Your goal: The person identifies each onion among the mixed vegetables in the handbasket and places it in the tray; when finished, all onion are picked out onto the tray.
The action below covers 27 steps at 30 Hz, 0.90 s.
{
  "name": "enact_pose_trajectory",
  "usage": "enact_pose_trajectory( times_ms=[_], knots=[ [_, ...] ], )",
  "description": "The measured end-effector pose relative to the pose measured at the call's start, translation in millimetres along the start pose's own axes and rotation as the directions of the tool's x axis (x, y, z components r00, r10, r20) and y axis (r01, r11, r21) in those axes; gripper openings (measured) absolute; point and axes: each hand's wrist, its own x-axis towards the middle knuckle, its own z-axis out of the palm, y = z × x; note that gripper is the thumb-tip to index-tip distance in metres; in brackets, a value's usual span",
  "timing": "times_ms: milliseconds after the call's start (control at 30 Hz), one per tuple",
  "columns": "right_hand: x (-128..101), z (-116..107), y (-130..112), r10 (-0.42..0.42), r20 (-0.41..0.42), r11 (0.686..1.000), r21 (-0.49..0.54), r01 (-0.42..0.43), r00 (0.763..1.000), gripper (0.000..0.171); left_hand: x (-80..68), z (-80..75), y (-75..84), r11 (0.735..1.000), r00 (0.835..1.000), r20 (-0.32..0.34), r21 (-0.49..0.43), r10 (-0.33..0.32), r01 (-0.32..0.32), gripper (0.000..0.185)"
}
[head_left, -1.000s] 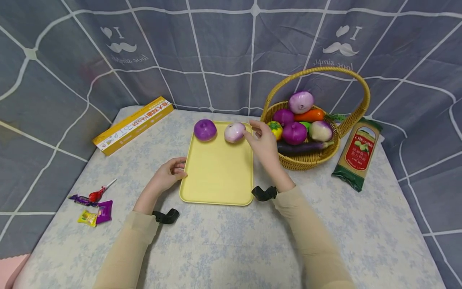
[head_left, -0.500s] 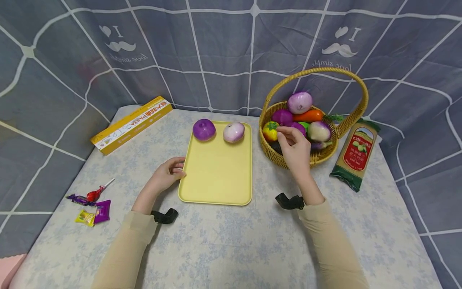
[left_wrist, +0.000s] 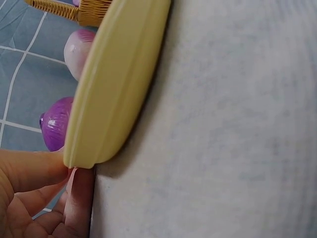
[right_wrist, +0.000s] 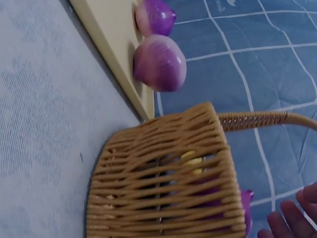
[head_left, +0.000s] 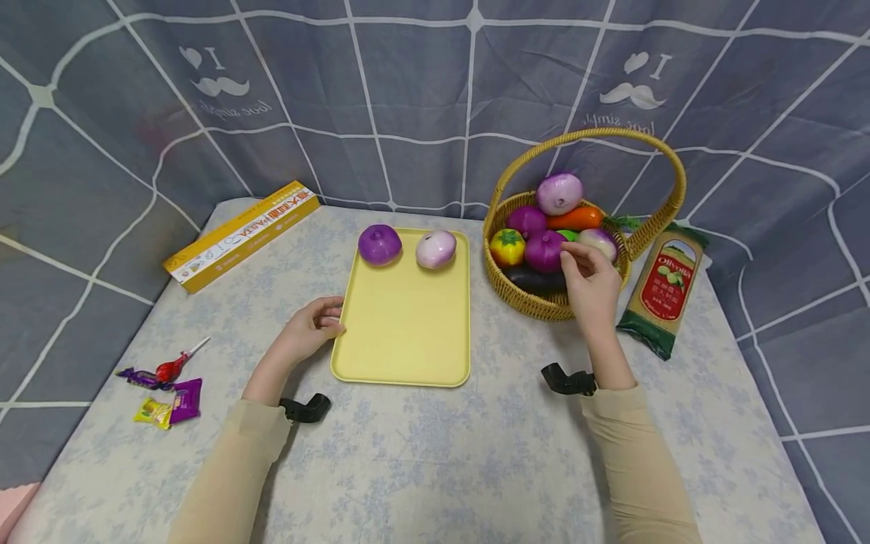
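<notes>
One eggplant (head_left: 533, 281) hides partly behind the right hand (head_left: 593, 285), fingers (right_wrist: 295, 218) apart; left fingers (left_wrist: 79, 198) pinch the tray (head_left: 408, 317).

Wicker basket (right_wrist: 163, 173) up close, right hand (right_wrist: 294, 218) partly in view at the lower right corner.
A purple vegetable (right_wrist: 246, 206) shows past the basket's rim, something yellow (right_wrist: 192, 161) through its weave; above, a paler onion (right_wrist: 159, 63) and a darker onion (right_wrist: 155, 17) sit on a cream tray (right_wrist: 106, 34), between the desk (right_wrist: 39, 124) and a blue gridded cloth (right_wrist: 277, 74).

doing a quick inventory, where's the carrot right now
In the head view, the carrot lies in the basket right of the tray, beside the rearmost onion.
</notes>
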Motion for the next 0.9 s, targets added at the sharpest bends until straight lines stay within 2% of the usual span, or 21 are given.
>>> enact_pose_trajectory(
  times_ms=[200, 333, 533, 700, 900],
  knots=[
    [6.5, -0.9, 6.0, 0.014, 0.038, 0.999, -0.051, -0.012, 0.999, 0.034, 0.3, -0.8, -1.1, 1.000, 1.000, -0.004, 0.001, 0.005, -0.005, 0.056],
    [10.9, -0.1, 8.6, 0.056, 0.123, 0.993, -0.111, -0.042, 0.991, 0.051, 1.4, -0.5, -3.3, 1.000, 1.000, -0.004, 0.001, 0.010, -0.010, 0.055],
    [19.0, 3.7, 11.6, 0.138, 0.222, 0.974, -0.205, -0.092, 0.965, 0.077, 3.6, -0.6, -6.7, 1.000, 1.000, -0.001, 0.002, 0.023, -0.023, 0.055],
    [25.4, 7.2, 12.8, 0.157, 0.267, 0.960, -0.268, -0.084, 0.951, 0.084, 3.4, 0.0, -6.9, 1.000, 1.000, -0.004, -0.001, 0.014, -0.014, 0.055],
    [30.6, 11.6, 13.9, 0.183, 0.297, 0.950, -0.298, -0.092, 0.937, 0.090, 3.0, -0.5, -8.1, 1.000, 1.000, -0.002, -0.011, 0.014, -0.014, 0.055]
  ],
)
